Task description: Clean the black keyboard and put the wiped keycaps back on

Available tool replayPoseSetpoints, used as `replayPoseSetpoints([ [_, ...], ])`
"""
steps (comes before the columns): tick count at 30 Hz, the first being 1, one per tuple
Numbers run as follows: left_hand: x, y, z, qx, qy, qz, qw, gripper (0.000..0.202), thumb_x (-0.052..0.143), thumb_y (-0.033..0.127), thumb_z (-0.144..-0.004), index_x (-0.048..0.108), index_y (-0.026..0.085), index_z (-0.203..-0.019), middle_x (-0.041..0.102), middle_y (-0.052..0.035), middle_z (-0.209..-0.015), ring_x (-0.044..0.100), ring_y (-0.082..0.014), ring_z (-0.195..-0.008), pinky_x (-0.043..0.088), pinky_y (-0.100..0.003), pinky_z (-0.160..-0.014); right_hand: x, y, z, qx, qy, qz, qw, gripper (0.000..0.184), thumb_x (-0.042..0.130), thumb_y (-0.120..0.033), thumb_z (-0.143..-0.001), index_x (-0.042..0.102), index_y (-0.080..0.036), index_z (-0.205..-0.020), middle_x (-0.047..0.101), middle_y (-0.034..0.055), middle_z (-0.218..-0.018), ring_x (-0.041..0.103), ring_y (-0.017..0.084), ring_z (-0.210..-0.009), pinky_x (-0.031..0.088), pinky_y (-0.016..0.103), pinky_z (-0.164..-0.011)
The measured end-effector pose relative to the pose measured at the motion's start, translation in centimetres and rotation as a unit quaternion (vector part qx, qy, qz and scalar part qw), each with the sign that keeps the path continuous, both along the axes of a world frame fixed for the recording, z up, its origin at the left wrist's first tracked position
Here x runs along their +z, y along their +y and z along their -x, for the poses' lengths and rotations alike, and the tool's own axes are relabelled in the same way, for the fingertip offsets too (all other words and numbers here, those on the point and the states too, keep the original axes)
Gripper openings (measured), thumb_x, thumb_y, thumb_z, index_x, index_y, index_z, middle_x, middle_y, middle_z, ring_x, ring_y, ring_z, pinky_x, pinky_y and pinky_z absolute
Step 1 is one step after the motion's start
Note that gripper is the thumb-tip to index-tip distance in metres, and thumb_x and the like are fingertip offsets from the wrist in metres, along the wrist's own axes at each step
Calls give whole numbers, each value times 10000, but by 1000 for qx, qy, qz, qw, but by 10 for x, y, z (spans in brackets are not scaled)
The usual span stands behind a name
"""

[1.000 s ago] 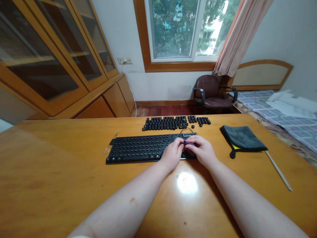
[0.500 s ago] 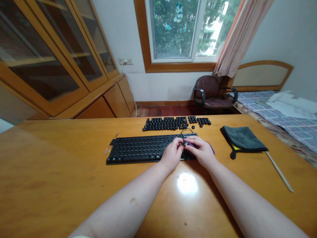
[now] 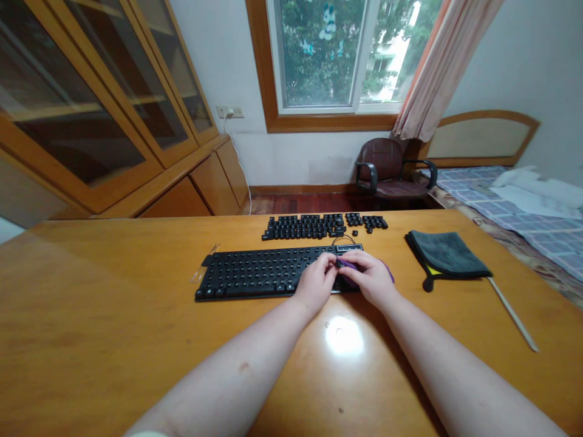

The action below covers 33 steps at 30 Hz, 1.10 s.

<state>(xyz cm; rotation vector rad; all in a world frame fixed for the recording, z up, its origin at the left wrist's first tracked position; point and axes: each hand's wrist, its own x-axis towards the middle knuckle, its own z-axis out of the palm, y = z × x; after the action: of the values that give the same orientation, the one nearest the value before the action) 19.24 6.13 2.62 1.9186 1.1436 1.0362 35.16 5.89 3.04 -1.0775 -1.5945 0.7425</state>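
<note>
A black keyboard [image 3: 255, 271], most of its keycaps off, lies across the table. Above its right end my two hands meet. My left hand [image 3: 317, 280] pinches a small black keycap [image 3: 339, 263] between thumb and fingertips. In my right hand [image 3: 372, 278] is a purple cloth [image 3: 350, 273], its fingers closed around it and pressing it toward the keycap. Part of the cloth shows past the right hand's far side. Behind the keyboard, loose black keycaps [image 3: 305, 226] are laid out in rows. The hands hide the keyboard's right part.
Folded dark grey cloths [image 3: 449, 254] with a yellow edge lie to the right, a thin pale stick [image 3: 514, 315] poking out from them. Clear plastic pieces [image 3: 199, 274] sit at the keyboard's left end. Past the wooden table [image 3: 113, 315] stands an office chair [image 3: 382, 170].
Both hands stay in nearly the same place. The keycap has turned slightly between the fingers, its paler inner side showing less now.
</note>
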Motion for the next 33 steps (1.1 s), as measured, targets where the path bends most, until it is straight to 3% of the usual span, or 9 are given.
replayPoseSetpoints([
  [5, 0, -1, 0, 3, -5, -9, 1000, 80, 464, 192, -828, 524, 202, -881, 622, -3, -804, 578, -140, -744, 431, -240, -661, 1, -1, 1, -14, 22, 13, 1000, 159, 721, -317, -676, 726, -234, -811, 670, 48, -821, 610, 196, -807, 492, 364, -782],
  [12, 0, -6, 0, 46, -48, -27, 997, 32, 530, 213, -794, 538, 183, -788, 624, -10, -753, 617, -128, -712, 484, -243, -687, 2, -2, 2, 19, 47, 52, 997, 187, 671, -314, -730, 723, -243, -895, 659, 49, -894, 595, 188, -893, 468, 353, -839],
  [19, 0, -7, -1, 69, -50, -47, 995, 47, 564, 209, -765, 544, 177, -736, 628, 1, -706, 626, -116, -662, 499, -225, -641, 1, -1, 2, -21, 58, 33, 998, 163, 709, -367, -679, 701, -205, -664, 640, 43, -736, 596, 177, -731, 499, 333, -717],
  [25, -3, -6, 0, 72, -34, -69, 994, 19, 559, 194, -762, 562, 177, -753, 645, -11, -729, 630, -129, -694, 511, -246, -670, 7, -4, 4, 33, 9, 23, 999, 207, 668, -333, -734, 723, -236, -909, 684, 64, -946, 611, 211, -928, 476, 374, -868],
  [33, -5, -5, 1, 63, -5, -79, 995, 61, 552, 174, -769, 600, 178, -806, 666, -22, -778, 622, -136, -725, 512, -266, -708, 4, -8, 7, -37, 19, -14, 999, 161, 729, -294, -666, 744, -239, -817, 696, 54, -840, 640, 203, -798, 529, 354, -761],
])
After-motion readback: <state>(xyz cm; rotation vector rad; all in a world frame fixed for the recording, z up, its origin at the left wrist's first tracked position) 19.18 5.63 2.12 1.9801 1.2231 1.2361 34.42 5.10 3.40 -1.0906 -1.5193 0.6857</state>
